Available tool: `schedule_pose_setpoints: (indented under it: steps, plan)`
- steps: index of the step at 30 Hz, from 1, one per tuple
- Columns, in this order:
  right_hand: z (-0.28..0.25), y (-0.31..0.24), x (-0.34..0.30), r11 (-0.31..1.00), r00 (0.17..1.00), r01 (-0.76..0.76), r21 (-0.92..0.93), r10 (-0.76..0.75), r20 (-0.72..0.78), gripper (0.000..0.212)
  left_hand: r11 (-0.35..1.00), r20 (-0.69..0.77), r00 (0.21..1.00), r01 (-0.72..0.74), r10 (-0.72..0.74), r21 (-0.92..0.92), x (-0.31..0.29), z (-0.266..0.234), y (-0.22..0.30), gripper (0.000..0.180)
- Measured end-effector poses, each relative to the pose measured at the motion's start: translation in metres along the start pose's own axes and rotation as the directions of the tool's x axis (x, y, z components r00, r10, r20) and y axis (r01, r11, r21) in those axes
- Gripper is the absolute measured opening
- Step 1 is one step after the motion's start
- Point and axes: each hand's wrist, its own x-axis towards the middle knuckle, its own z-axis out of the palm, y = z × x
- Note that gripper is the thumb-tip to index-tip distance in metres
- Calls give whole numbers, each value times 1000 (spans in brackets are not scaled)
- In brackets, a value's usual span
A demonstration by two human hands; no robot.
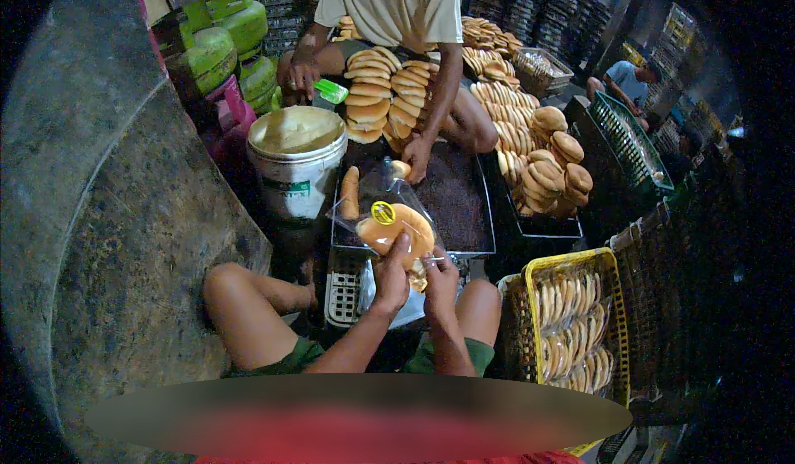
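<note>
Item: 1 bagged bun (pixel 396 228), at 12 o'clock above both hands, left hand (pixel 391 278) gripping its underside, right hand (pixel 440 280) pinching the plastic mouth; best twisted tight, bun unsquashed, yellow basket (pixel 610 315) at 3 o'clock.

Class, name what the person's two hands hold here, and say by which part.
Both hands, left and right, grip a clear-bagged bun at its lower, near end.

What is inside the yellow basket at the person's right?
The yellow basket holds clear bags of buns, stacked in rows. Its bottom and any lower layers are covered by the bags on top.
</note>
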Motion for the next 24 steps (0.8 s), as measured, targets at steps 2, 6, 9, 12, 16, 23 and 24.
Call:
schedule_pose_setpoints:
  steps: [2, 6, 9, 12, 16, 23, 24]
  plan:
    - [-9, -2, -1, 969, 965, -173, 175, 131, 228, 50, 948, 251, 946, 256, -206, -187, -2, 2, 5, 48]
    - [-20, -7, -8, 985, 923, 170, -16, -153, 352, 69, 969, 44, 986, 167, -161, -181, -3, 5, 11, 54]
    - [-19, -9, -9, 978, 981, 153, -144, -132, 146, 53, 956, 28, 981, 196, -194, -217, -8, 9, 5, 52]
    - [-16, -6, -5, 997, 998, 61, -50, -61, 1, 33, 975, 63, 994, 96, -85, -199, -14, 13, -2, 49]
    - [-13, 1, -3, 982, 994, -108, 153, 109, 1, 35, 974, 58, 996, 85, -74, -211, -16, 15, -2, 51]
    - [-8, 3, -19, 906, 956, -290, 309, 284, 65, 31, 963, -14, 997, 73, -80, -260, 1, 4, 3, 59]
    - [-8, 3, -20, 896, 950, -310, 318, 304, 70, 30, 966, -3, 998, 65, -68, -250, 2, 2, 2, 58]
